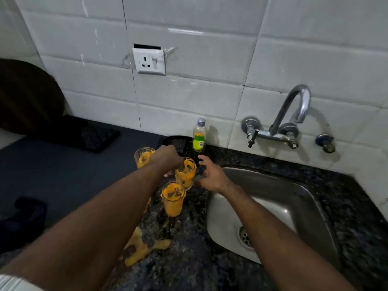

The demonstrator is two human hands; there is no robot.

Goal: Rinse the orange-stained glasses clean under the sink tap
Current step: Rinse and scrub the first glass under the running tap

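Three orange-stained glasses stand on the dark granite counter left of the sink. My left hand (167, 159) reaches over the middle glass (185, 172), fingers curled at its rim and left side; whether it grips the glass I cannot tell. My right hand (210, 176) hovers just right of that glass, fingers spread, holding nothing. The far glass (142, 157) is partly hidden behind my left hand. The near glass (173, 199) stands free, closest to me. The steel sink (279, 198) lies to the right, and the chrome tap (294, 110) on the wall above it runs no water.
Orange spill (144, 246) spreads on the counter near the front. A small bottle with a green label (199, 135) and a black tray (178, 144) stand by the wall behind the glasses. A wall socket (149, 61) is above. Dark cloth (23, 217) lies far left.
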